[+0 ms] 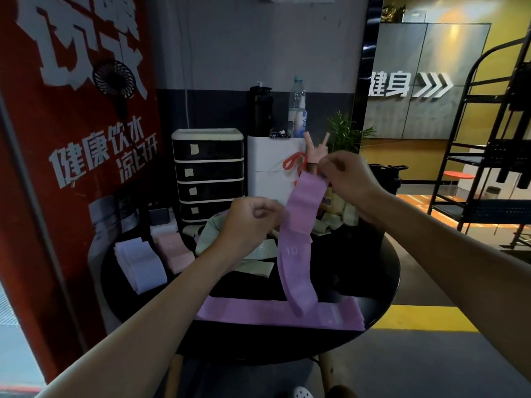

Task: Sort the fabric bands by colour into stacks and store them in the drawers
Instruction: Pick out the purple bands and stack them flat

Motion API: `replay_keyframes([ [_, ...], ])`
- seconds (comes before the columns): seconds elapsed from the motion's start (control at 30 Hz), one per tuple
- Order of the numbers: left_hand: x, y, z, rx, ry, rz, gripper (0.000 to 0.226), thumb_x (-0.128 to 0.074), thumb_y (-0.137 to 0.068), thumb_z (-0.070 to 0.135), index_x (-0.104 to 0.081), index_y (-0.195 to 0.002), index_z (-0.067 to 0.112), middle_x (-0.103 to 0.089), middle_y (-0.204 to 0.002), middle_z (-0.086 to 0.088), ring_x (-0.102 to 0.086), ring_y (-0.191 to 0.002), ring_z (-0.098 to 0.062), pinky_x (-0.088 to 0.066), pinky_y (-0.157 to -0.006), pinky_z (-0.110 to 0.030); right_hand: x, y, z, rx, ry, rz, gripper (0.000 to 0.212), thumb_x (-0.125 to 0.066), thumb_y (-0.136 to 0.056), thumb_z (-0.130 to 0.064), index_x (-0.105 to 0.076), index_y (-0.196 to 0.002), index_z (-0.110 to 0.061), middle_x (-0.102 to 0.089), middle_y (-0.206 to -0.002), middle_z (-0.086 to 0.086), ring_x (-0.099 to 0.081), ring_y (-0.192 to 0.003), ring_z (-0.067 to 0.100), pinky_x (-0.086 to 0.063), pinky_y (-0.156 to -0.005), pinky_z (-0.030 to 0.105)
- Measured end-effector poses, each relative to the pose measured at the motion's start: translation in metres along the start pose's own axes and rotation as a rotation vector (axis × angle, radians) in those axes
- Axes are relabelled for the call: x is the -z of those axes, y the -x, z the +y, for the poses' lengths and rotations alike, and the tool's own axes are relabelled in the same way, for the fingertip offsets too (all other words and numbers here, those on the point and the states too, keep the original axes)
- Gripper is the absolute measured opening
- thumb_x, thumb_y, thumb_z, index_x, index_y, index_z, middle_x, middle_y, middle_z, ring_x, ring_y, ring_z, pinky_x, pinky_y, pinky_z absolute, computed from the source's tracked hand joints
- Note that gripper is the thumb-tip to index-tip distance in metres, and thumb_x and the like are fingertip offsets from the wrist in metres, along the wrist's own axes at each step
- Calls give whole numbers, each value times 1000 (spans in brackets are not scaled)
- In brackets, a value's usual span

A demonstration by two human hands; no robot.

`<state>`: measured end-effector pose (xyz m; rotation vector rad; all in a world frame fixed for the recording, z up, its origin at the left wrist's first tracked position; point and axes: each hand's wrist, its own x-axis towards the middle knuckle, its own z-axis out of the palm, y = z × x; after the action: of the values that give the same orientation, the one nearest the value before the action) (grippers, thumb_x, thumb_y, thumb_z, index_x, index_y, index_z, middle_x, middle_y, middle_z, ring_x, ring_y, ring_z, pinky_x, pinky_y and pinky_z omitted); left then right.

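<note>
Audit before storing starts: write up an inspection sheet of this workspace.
Surface: round black table, partly covered.
Job's things: purple band held up; second purple band flat at near edge; lavender stack, pink stack, loose green bands; drawer unit shut.
Clutter: black bottle, water bottle, white box, plant.
Hands: left hand and right hand pinch the held band.
Cables: thin white cord on wall.
Surroundings: red banner, black rack.

Black table (pixel 359 271) holds bands (pixel 244 310) — plus drawer unit (pixel 208 173).

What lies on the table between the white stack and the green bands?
In the head view, the pink stack lies between the white stack and green bands.
</note>
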<state>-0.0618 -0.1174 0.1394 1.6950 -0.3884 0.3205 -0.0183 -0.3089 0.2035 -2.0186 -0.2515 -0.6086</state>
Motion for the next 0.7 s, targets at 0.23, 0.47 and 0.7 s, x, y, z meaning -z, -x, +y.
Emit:
replay_keyframes([
  [0.23,3,-8,4,29,-35,179,8,-70,-89,9,-75,-86,4,-72,-69,-8,-62,-54,-7,-48,-50,-20,-13,35,9,220,-55,-234,18,-74,-84,-13,-68,-101,-8,-66,-86,1,-57,-73,2,-46,-68,10],
  [0.47,7,-9,7,107,32,224,7,-72,-86,9,-75,-87,3,-73,-79,-22,-62,-55,-21,-57,-54,-36,-31,43,21,491,170,-286,19,-79,-78,-8,-69,-92,-13,-58,-83,-15,-55,-75,-4,-39,-66,7],
  [0.7,15,-10,6,118,75,227,12,-70,-88,3,-70,-93,-8,-70,-68,-17,-63,-52,-18,-53,-51,-24,-31,39,14,394,145,-282,4,-72,-86,-14,-74,-89,-17,-64,-83,-12,-58,-75,-1,-45,-69,12],
])
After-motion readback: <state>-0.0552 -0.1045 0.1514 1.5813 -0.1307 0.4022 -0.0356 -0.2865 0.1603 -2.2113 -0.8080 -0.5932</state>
